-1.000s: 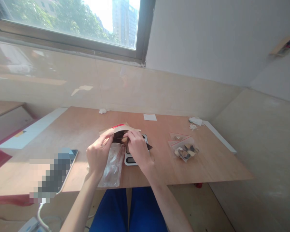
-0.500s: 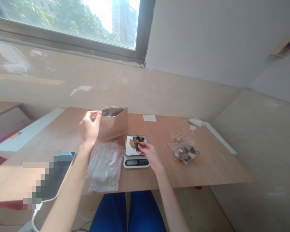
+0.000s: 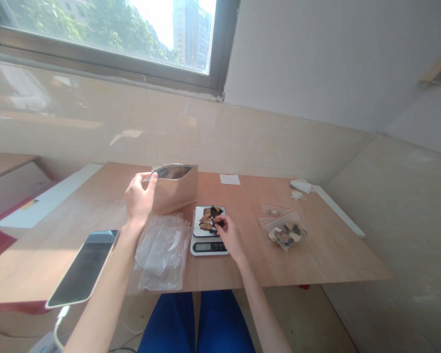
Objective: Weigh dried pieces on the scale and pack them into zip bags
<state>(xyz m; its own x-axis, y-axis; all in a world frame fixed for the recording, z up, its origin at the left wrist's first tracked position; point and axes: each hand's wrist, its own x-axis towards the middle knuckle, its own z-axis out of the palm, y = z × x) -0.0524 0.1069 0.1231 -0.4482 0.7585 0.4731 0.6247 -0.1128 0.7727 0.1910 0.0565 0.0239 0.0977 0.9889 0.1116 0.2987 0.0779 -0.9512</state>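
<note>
My left hand [image 3: 139, 200] grips the left edge of an upright brown paper pouch [image 3: 176, 192] whose mouth is open, showing a silver lining. To its right stands a small digital scale [image 3: 208, 236] with a pile of dark and tan dried pieces [image 3: 210, 218] on its platform. My right hand [image 3: 228, 234] rests at the scale's right side, its fingertips pinched on the pieces at the pile's edge. A stack of clear plastic zip bags [image 3: 162, 251] lies flat in front of the pouch, by my left wrist.
A phone [image 3: 84, 267] lies screen-up at the table's front left with a cable below. Filled small zip bags [image 3: 283, 230] sit to the right. A white paper slip [image 3: 230, 179] and white scraps [image 3: 298, 186] lie near the back wall. A white board [image 3: 46, 198] leans at left.
A second ago both hands were together at the pouch mouth above the scale. The left hand then stood the pouch upright at the left, and the right hand dropped to the pieces on the scale.
</note>
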